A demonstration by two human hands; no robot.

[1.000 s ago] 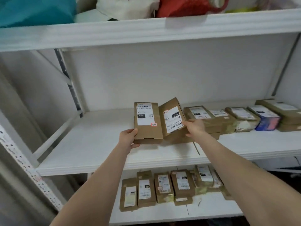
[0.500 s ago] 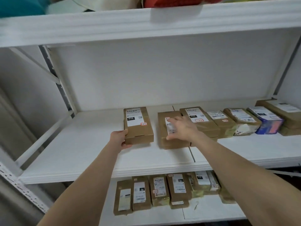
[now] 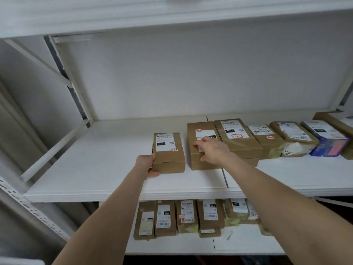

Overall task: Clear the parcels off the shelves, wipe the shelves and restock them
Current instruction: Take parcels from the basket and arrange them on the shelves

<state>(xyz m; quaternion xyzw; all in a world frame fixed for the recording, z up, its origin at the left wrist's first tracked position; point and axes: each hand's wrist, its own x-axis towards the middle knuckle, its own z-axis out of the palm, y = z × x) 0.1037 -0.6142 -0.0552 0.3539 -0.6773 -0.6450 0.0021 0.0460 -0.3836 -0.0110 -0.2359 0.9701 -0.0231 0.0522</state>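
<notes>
On the white shelf (image 3: 86, 169) against the wall (image 3: 191, 73), brown parcels (image 3: 238, 139) lie flat.

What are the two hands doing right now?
Left hand: holding the corner of a brown cardboard box with a white label.
Right hand: open, resting on top of the neighbouring brown cardboard box.

left parcel (image 3: 170, 158) laid flat, right parcel (image 3: 191, 134) too

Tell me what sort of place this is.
Most likely a parcel storeroom or pickup point. White metal shelving with a perforated upright holds a row of brown parcels, each with a barcoded shipping label; more parcels line the lower shelf.
</notes>
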